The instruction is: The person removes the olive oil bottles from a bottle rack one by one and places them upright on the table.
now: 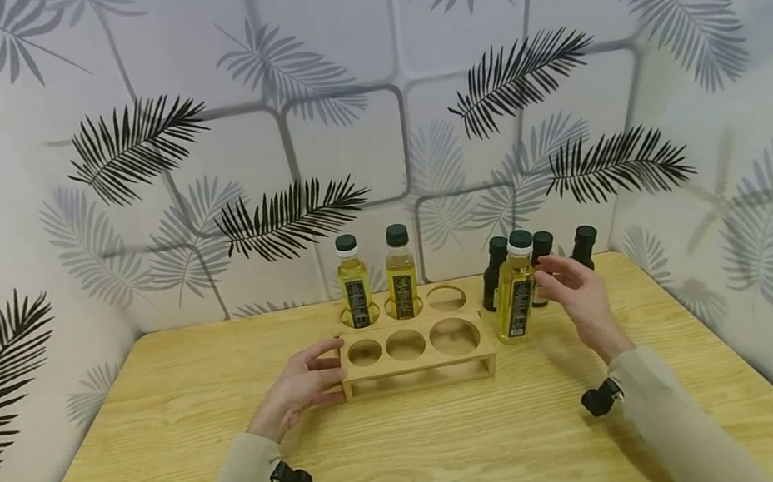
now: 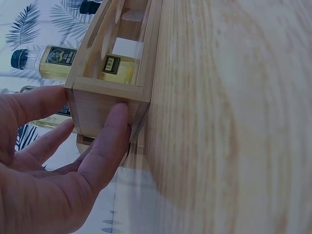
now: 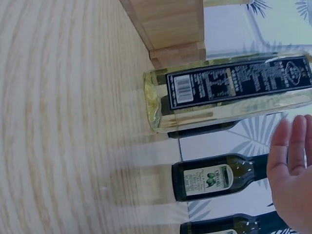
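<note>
Backdrop: pale leaf-printed wall covering (image 1: pixel 341 147) behind a wood-grain bench (image 1: pixel 198 439).
Left hand (image 1: pixel 306 380): fingertips rest against the left end of a two-tier wooden bottle rack (image 1: pixel 417 367), fingers extended rather than wrapped round it.
Right hand (image 1: pixel 581 299): at the upper side of a clear oil bottle (image 1: pixel 517 300); whether it grips or only touches cannot be told, as the thumb's contact is not plain.
Clear bottle: about upright, green-capped, yellow oil inside, just beside the rack's right end; whether its base bears on the bench is unclear.
Step in hand: judged to be handling this bottle while the rack is steadied.
Next move: probably calls for a secure hold near the neck; any placing in the rack would need the base raised above the upper board.
Rack's back row: left oil bottle (image 1: pixel 354 288) and middle oil bottle (image 1: pixel 402 281) in their holes; no bottle in the right one.
Rack's front row: three round holes, none filled.
Beyond the right hand: three dark glass bottles (image 3: pixel 207 179), well filled or not, impossible to tell.
</note>
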`<action>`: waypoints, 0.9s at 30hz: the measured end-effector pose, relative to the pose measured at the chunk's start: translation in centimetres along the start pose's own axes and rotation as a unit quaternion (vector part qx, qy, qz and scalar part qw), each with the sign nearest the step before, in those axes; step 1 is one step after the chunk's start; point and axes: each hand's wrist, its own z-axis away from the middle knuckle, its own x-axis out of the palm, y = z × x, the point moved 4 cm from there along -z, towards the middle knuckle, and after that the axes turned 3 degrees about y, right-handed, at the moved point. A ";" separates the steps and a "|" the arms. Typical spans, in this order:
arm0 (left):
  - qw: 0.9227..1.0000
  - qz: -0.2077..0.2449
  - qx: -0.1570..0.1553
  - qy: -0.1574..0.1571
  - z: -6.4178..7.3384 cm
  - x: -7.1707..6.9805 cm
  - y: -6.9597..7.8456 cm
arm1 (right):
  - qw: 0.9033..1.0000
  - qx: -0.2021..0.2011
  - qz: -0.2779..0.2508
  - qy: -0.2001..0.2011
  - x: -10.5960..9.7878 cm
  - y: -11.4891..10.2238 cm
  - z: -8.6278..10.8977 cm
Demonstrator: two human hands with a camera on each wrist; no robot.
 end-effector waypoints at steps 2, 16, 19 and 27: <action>1.000 -0.001 0.001 0.000 0.0 0.0 -0.1 | 1.000 0.002 -0.007 0.014 -0.1 -0.1 0.2; 1.000 -0.001 0.000 0.007 0.2 -0.1 0.1 | 0.998 0.011 0.039 -0.057 2.6 -1.1 1.5; 1.000 -0.001 0.000 0.009 0.3 0.0 0.1 | 0.997 0.013 0.039 -0.070 3.4 -1.1 1.7; 1.000 -0.001 0.003 0.004 0.4 0.1 0.1 | 0.994 0.033 0.006 -0.105 4.9 -0.3 2.5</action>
